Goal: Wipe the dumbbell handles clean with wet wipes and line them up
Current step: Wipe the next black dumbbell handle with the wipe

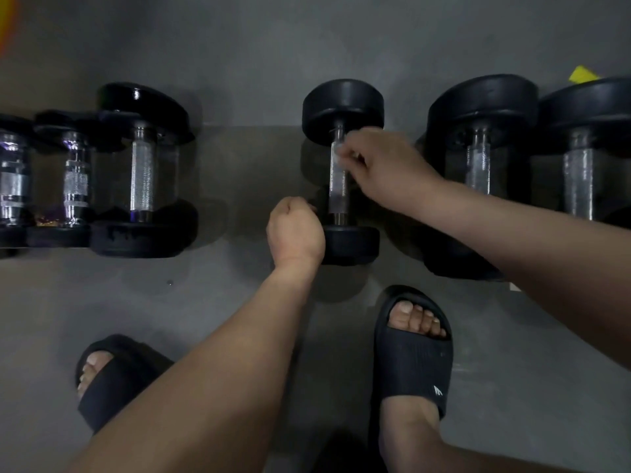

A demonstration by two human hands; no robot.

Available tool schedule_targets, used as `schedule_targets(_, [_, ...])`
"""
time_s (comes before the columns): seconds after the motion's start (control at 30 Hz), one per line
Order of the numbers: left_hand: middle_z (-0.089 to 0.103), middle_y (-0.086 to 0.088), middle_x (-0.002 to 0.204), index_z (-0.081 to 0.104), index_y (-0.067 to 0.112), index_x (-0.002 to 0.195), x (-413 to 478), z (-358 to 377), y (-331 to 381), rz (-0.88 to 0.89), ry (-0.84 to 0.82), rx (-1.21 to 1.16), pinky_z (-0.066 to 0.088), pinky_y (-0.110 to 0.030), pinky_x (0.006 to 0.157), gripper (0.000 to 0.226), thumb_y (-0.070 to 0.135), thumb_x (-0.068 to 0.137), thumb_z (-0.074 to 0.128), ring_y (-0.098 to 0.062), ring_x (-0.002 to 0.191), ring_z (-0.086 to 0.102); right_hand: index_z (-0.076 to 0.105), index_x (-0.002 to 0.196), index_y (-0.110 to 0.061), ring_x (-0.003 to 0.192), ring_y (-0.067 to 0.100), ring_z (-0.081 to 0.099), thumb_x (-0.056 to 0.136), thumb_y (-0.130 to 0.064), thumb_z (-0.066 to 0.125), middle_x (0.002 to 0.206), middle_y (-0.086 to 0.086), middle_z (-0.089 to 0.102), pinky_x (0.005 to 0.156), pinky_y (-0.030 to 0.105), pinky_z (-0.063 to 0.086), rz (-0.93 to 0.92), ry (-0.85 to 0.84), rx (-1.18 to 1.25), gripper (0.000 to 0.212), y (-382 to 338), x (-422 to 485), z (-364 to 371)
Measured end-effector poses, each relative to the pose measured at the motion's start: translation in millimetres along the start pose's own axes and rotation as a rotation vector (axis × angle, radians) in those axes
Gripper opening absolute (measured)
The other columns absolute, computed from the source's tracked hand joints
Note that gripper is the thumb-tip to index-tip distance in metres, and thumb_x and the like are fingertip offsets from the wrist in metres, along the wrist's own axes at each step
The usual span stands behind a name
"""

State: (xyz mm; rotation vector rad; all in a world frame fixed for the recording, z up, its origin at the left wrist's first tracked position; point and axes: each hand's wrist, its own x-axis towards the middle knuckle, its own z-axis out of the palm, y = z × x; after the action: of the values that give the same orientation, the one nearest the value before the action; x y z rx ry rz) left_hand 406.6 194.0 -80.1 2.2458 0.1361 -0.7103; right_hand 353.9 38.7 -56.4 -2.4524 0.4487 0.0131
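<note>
A smooth grey floor (239, 80) runs under a row of black dumbbells lying with their handles pointing away from the person. Three dumbbells (143, 172) sit packed together on the left and two larger dumbbells (479, 165) on the right. Alone in the gap between them lies the middle dumbbell (343, 107). The right hand (382, 165) pinches a small pale wet wipe (338, 154) against the far part of its knurled handle (338, 189). The left hand (295, 230) is curled beside the near head, its fingers hidden, so I cannot tell whether it grips the weight or only rests there. The heads look round, so a sideways rub could set the dumbbell rolling if that left hand is not bracing it, and the toes in the open sandal (409, 363) are near. The wipe is small against rough knurling; it may snag, bunch or slip out of the pinch, leaving the near end of the handle unwiped.
</note>
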Motion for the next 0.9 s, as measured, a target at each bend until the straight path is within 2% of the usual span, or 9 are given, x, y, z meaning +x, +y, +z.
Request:
schedule_targets(0.1, [0.053, 0.012, 0.072, 0.069, 0.01, 0.083, -1, -1, 0, -0.005, -0.002, 0.002, 0.027, -0.02, 0.063, 0.027, 0.012, 0.094, 0.045, -0.02, 0.083, 0.048, 0.067, 0.096, -0.013, 0.086, 0.021, 0.058, 0.101, -0.025, 0.057, 0.093, 0.002, 0.06, 0.073, 0.029, 0.039, -0.009, 0.048, 0.004, 0.016, 3, -4, 6])
schedule_targets(0.23, [0.061, 0.006, 0.076, 0.072, 0.009, 0.084, -1, -3, 0, -0.029, 0.014, -0.073, 0.03, -0.025, 0.066, 0.029, 0.015, 0.093, 0.045, -0.022, 0.085, 0.053, 0.071, 0.096, -0.012, 0.086, 0.013, 0.058, 0.098, -0.021, 0.063, 0.093, -0.002, 0.063, 0.078, 0.023, 0.042, -0.177, -0.108, 0.067, 0.011, 3, -14, 3])
schedule_targets(0.4, [0.056, 0.01, 0.073, 0.072, 0.008, 0.084, 0, -4, 1, 0.011, -0.002, -0.033, 0.028, -0.021, 0.063, 0.03, 0.011, 0.094, 0.044, -0.02, 0.085, 0.05, 0.063, 0.091, -0.021, 0.084, 0.014, 0.055, 0.102, -0.029, 0.054, 0.091, -0.006, 0.057, 0.072, 0.027, 0.038, 0.038, 0.047, 0.019, 0.016, 6, 6, 1])
schedule_targets(0.47, [0.058, 0.01, 0.075, 0.072, 0.008, 0.083, 1, -5, -1, 0.007, 0.003, -0.033, 0.031, -0.021, 0.06, 0.03, 0.012, 0.094, 0.043, -0.019, 0.085, 0.051, 0.065, 0.091, -0.017, 0.082, 0.014, 0.054, 0.101, -0.026, 0.057, 0.088, -0.007, 0.055, 0.072, 0.025, 0.035, -0.022, 0.012, 0.045, 0.015, 3, -9, 9])
schedule_targets(0.57, [0.06, 0.008, 0.076, 0.072, 0.006, 0.084, 3, -7, -3, 0.003, 0.028, -0.068, 0.034, -0.007, 0.056, 0.03, 0.012, 0.093, 0.044, -0.019, 0.082, 0.053, 0.069, 0.092, -0.011, 0.081, 0.013, 0.055, 0.1, -0.022, 0.06, 0.089, -0.001, 0.06, 0.073, 0.023, 0.039, -0.104, -0.08, 0.092, 0.016, 1, -18, 7])
schedule_targets(0.63, [0.061, 0.007, 0.075, 0.073, 0.005, 0.085, 3, -7, -2, -0.001, 0.027, -0.078, 0.035, -0.014, 0.057, 0.03, 0.012, 0.092, 0.045, -0.02, 0.082, 0.053, 0.068, 0.093, -0.013, 0.083, 0.015, 0.057, 0.101, -0.023, 0.058, 0.09, 0.0, 0.061, 0.073, 0.023, 0.037, -0.064, -0.009, 0.059, 0.017, 0, -4, 3])
schedule_targets(0.73, [0.062, 0.006, 0.076, 0.073, 0.005, 0.085, 2, -8, -2, -0.019, 0.02, -0.088, 0.034, -0.02, 0.06, 0.029, 0.012, 0.091, 0.045, -0.021, 0.084, 0.054, 0.064, 0.091, -0.017, 0.085, 0.015, 0.058, 0.102, -0.029, 0.053, 0.092, -0.004, 0.06, 0.074, 0.03, 0.045, 0.094, 0.107, 0.054, 0.02, 2, 6, 9])
schedule_targets(0.83, [0.063, 0.006, 0.076, 0.073, 0.004, 0.085, 5, -9, -4, -0.02, 0.031, -0.097, 0.035, -0.009, 0.056, 0.03, 0.012, 0.091, 0.045, -0.02, 0.083, 0.055, 0.065, 0.091, -0.017, 0.084, 0.021, 0.06, 0.1, -0.024, 0.057, 0.088, 0.0, 0.061, 0.076, 0.037, 0.048, -0.009, 0.084, 0.073, 0.014, 4, -12, 18])
schedule_targets(0.9, [0.061, 0.008, 0.075, 0.073, 0.004, 0.083, 9, -10, -8, 0.0, 0.035, -0.077, 0.033, -0.004, 0.055, 0.03, 0.011, 0.092, 0.044, -0.018, 0.082, 0.054, 0.068, 0.094, -0.016, 0.084, 0.019, 0.059, 0.1, -0.024, 0.059, 0.089, 0.0, 0.062, 0.077, 0.032, 0.046, -0.08, -0.012, 0.105, 0.014, 6, -16, 13])
